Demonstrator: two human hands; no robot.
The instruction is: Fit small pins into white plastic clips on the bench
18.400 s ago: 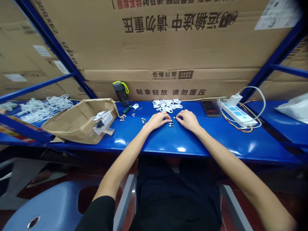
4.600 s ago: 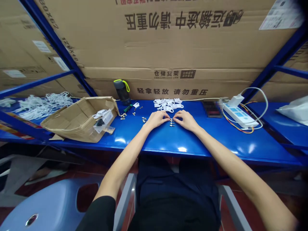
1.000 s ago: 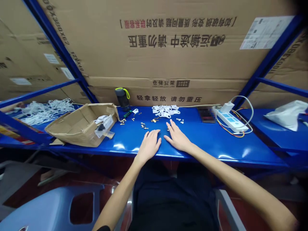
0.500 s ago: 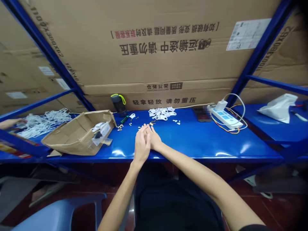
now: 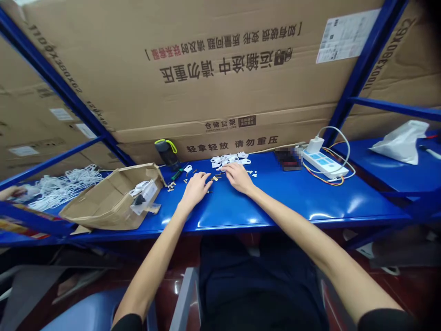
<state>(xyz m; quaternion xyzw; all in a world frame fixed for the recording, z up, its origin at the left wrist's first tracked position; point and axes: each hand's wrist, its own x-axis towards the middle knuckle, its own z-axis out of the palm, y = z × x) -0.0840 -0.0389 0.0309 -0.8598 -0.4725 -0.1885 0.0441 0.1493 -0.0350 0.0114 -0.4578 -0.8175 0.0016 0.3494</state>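
My left hand rests low over the blue tabletop, its thumb and fingers apart beside several small brass-coloured pieces. My right hand is stretched out at the near edge of a pile of flat white plastic parts, its fingertips by the pile; no object shows in it. Small white bits lie to the right of that hand. Left of my left hand are more small brass-coloured pieces, a green-handled tool and a single white part.
An open cardboard box with plastic bags stands at left, a dark bottle behind it. A phone-like dark object and a white power strip lie at right. White cords and another person's hand are far left.
My hands were together at the table's middle and have come apart. The left moved left, the right moved right and forward to the white parts. The view has shifted slightly.
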